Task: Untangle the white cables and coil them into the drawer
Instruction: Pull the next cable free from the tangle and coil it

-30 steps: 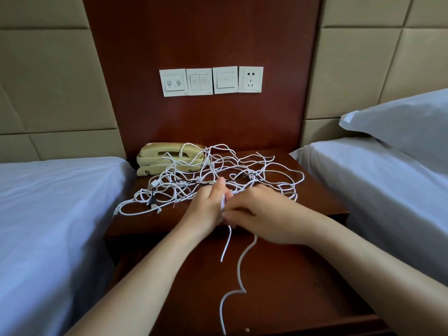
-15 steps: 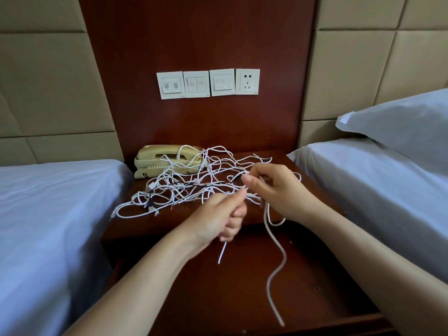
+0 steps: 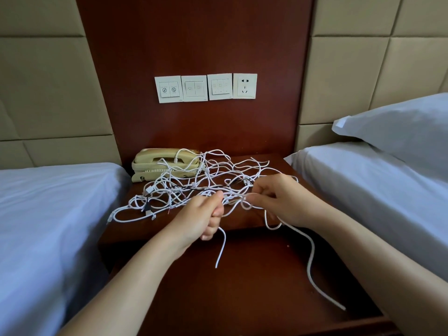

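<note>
Fingers (image 3: pixel 215 212) of the left hand (image 3: pixel 202 215) are curled tight, thumb & index pinching a white strand at the near edge of the tangle, w/ a short free end (image 3: pixel 221 248) hanging below the fist over the open drawer (image 3: pixel 254 299). On the right hand (image 3: pixel 284 202) the fingers (image 3: pixel 253 197) are bent too, tips nipping the same run of cable just beside a small loop (image 3: pixel 244 205). A longer tail (image 3: pixel 311 258) drops from under that palm and trails over the drawer toward its front right corner. Hands are near each other, the strand between them roughly level. The rest of the white cables (image 3: pixel 194 177) sits as one loose heap on the nightstand top (image 3: pixel 276 163), spread approx. edge to edge. Some strands are draped over the beige phone (image 3: pixel 164 158) at the back, and a dark lead (image 3: pixel 191 188) is mixed in. Nothing is coiled in the drawer yet; only the two loose ends hang into it. Step in hand, imo: freeing the 1st cable, i.e. working a knot/crossing out near the right fingertips, so it's early in the job. Next move prob. calls for slack, not pull: ease the loop wider, feed the free end back thru it, then draw the cable clear w/o dragging the heap or the phone forward. Once out, wrap it into a coil & lay it in the drawer. Whether both ends belong to one cable, can't tell.
</note>
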Motion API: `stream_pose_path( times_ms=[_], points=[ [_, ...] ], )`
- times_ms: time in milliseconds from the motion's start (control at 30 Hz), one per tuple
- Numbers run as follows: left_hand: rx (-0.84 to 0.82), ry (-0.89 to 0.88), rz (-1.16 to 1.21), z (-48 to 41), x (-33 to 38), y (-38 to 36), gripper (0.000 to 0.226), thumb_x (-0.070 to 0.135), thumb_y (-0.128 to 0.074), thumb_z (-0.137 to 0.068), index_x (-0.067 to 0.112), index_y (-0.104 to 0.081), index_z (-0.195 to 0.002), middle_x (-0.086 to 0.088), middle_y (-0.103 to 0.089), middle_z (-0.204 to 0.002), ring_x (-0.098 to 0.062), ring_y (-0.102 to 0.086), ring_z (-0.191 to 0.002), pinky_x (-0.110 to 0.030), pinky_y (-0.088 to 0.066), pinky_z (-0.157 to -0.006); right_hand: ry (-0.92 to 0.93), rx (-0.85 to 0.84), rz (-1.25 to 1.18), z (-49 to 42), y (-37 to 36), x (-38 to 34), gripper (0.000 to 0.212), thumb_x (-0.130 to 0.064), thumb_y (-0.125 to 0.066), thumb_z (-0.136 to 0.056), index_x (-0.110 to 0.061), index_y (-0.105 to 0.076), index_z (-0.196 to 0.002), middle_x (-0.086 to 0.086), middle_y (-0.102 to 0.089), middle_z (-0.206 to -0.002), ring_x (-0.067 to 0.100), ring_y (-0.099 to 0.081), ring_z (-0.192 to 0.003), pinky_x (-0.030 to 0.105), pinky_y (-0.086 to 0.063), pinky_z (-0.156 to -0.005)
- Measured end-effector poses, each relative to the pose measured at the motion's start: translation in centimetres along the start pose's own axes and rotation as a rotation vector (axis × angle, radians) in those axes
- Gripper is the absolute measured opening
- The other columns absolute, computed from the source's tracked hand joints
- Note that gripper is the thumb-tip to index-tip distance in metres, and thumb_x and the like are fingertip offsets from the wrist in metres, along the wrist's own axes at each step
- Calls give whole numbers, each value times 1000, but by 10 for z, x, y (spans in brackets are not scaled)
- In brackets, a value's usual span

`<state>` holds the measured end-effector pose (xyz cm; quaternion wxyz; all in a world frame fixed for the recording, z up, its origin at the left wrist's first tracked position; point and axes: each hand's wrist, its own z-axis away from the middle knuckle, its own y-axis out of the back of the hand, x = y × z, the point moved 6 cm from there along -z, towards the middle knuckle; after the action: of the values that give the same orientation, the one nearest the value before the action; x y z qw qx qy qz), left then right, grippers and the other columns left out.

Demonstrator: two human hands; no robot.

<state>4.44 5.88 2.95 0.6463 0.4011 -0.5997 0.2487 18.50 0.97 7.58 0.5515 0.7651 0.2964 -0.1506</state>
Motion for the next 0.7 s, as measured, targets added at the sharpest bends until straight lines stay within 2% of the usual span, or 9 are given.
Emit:
stream_pose_path(
  times_ms=[100, 200, 300, 467, 600, 700],
  points=[
    [62, 4, 34, 0, -1, 10, 45, 31, -31, -101, 16, -30, -59, 6, -20, -45, -7, -20, -34, -17, -21, -36, 2, 76, 0, 1, 18, 7, 37, -26, -56, -93, -16, -50, -58, -6, -46, -45, 3, -40, -40, 21, -34, -48],
    [131, -7, 60, -3, -1, 23, 46, 30, -31, -102, 16, -30, -58, 6, -21, -43, -7, -21, -32, -17, -23, -33, -35, 116, -57, 3, 32, 19, 37, -24, -53, -94, -11, -54, -59, -10, -43, -39, 2, -36, -39, 13, -29, -45],
    [181, -14, 79, -4, -3, 31, 46, 30, -31, -102, 15, -30, -58, 7, -22, -41, -7, -21, -31, -17, -23, -34, -37, 4, -44, 4, 26, 20, 38, -23, -52, -95, -8, -54, -60, -8, -43, -43, 2, -37, -40, 15, -32, -48],
    [259, -13, 112, -6, -8, 38, 46, 31, -31, -102, 15, -30, -58, 8, -23, -40, -7, -22, -30, -17, -22, -34, -31, -291, -28, 10, -1, 14, 34, -17, -47, -98, -8, -58, -66, -4, -49, -46, 3, -48, -44, 11, -40, -54],
    [211, -37, 110, -2, -4, 22, 47, 30, -30, -102, 15, -30, -57, 8, -23, -39, -7, -21, -31, -16, -22, -34, -56, -514, 94, 17, -17, 10, 23, -12, -42, -99, -13, -63, -90, -4, -63, -64, 6, -60, -61, 14, -46, -66],
    [151, -79, 76, 1, 5, 9, 47, 30, -30, -101, 15, -31, -57, 7, -22, -42, -7, -21, -33, -17, -22, -36, -40, -563, 27, 20, -21, 0, 26, -6, -47, -95, -15, -55, -118, -7, -63, -76, 6, -64, -66, 15, -49, -68]
  ],
)
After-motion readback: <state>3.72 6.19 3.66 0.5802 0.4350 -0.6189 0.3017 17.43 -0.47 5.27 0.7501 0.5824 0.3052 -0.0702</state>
